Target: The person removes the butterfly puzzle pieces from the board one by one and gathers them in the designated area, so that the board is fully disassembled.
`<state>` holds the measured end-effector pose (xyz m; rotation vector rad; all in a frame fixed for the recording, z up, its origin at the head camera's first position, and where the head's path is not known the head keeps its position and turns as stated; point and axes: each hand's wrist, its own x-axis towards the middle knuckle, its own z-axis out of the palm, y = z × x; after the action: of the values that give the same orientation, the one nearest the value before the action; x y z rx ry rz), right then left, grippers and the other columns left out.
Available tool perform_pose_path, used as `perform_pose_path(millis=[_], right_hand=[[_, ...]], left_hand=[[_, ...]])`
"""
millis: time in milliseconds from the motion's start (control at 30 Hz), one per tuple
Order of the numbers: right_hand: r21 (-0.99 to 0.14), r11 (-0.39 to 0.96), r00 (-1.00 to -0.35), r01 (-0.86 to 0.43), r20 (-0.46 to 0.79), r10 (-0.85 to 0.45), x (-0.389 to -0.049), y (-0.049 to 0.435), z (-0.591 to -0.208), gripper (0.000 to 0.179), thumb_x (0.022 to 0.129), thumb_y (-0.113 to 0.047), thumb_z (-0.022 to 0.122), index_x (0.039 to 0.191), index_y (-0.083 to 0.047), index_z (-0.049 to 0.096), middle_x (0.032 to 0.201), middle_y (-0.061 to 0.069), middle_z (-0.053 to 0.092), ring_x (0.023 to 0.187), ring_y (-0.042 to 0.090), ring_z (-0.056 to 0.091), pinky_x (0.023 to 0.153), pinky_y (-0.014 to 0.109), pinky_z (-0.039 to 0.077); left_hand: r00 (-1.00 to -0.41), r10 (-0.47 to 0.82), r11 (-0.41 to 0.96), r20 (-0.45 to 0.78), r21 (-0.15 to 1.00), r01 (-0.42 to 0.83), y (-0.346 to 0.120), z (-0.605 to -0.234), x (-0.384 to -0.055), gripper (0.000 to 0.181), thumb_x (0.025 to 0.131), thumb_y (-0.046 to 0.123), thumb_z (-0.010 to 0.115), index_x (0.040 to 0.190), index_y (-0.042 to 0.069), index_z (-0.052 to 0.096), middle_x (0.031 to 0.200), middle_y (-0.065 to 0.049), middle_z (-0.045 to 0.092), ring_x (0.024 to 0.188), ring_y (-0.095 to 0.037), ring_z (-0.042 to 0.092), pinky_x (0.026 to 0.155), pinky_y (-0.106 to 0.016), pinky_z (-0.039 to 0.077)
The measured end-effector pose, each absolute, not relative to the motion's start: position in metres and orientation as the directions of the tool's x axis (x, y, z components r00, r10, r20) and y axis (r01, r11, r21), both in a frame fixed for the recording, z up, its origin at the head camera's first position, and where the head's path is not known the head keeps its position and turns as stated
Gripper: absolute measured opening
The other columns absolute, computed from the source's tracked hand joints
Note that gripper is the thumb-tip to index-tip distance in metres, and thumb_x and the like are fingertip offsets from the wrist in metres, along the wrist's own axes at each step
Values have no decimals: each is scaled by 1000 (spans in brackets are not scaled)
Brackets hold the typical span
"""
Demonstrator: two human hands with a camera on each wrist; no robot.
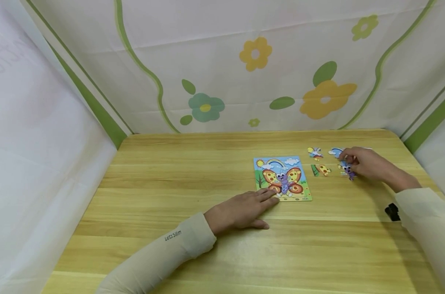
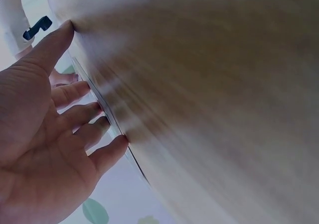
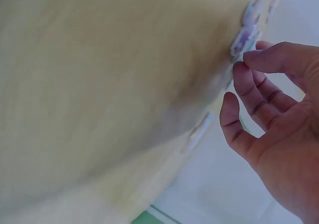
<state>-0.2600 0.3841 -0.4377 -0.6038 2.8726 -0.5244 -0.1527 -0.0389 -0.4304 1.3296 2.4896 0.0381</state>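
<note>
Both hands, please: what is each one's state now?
Left hand: open, touching the butterfly picture.
Right hand: at the purple puzzle piece; whether it is holding it cannot be told.

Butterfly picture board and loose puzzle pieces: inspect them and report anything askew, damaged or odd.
Nothing stands out. The butterfly picture board lies flat, partly beneath the left hand, and the loose puzzle pieces to its right show no visible damage, though the right hand partly hides some.
</note>
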Motion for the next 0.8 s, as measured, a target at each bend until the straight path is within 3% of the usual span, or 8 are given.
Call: perform_pose_path(millis=[233,433,800], right_hand=[[-347,840,-888,-417,-42,-458,-256,362,-422,29,91,11,59,118,4,68,93,8,60,78,16,50,63,28,42],[-398,809,-872,-433,-41,-487,-248,330,-413,29,92,10,63,119,4,69,94,7,60,84,17,56,62,28,44],[-488,722,-805,-491,-64,-590,-240,277,-415,32,92,4,71,122,-3,70,100,3,67,84,14,56,73,30,49]], left_hand=[[-524,804,572,-280,124,811,-38,-427,-152,77,106,53,55,168,16,26,177,-4,19,164,-21,19,128,-45,31],[-532,799,573,-279,85,815,-35,-425,-151,75,106,53,55,167,19,29,176,-3,23,162,-23,23,129,-43,30],[-489,834,528,-256,111,842,-22,-425,-152,74,105,53,55,166,18,32,177,-5,20,164,-27,18,129,-43,29]])
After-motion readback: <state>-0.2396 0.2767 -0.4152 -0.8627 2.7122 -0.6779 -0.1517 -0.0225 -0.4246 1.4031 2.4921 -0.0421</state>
